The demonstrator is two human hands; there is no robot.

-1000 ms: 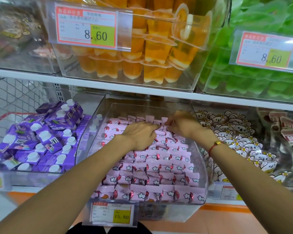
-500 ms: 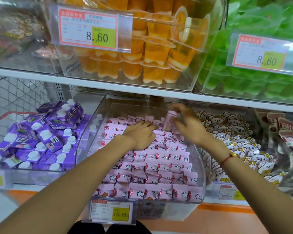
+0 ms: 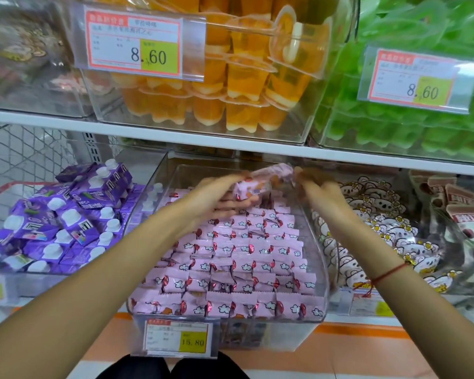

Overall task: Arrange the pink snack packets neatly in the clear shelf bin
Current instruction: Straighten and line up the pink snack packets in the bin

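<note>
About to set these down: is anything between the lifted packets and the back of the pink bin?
Nothing visible. The lifted packets, held between left hand and right hand, hang above the clear bin's back rows; the shelf above stays clear.

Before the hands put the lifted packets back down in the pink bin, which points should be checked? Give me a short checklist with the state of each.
1. Lifted pink packets held at both ends: left hand ok; right hand cannot tell, it is blurred.
2. Number of packets lifted: cannot tell, motion blur.
3. Rows of pink packets in the front of the clear bin lie flat and even: ok.
4. Free gap in the back row, under the hands: cannot tell, hidden.
5. Packets stay clear of the shelf edge above: ok.
6. No pink packets in the purple carton bin: ok.
</note>
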